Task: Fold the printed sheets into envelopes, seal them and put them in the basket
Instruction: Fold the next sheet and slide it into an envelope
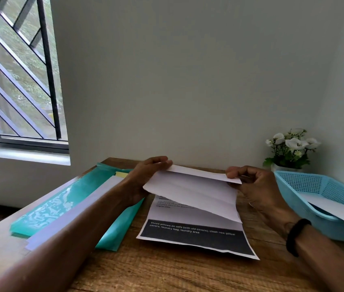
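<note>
Folding step in hand. Left hand and right hand each pinch an end of the creased sheet, held above a printed sheet on the table. Next, probably: press the fold flat, seal, then basket, right.

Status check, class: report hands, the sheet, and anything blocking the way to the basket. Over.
Left hand and right hand pinch the folded sheet above the table. Printed sheet lies flat underneath. Blue basket at right, path clear.
</note>
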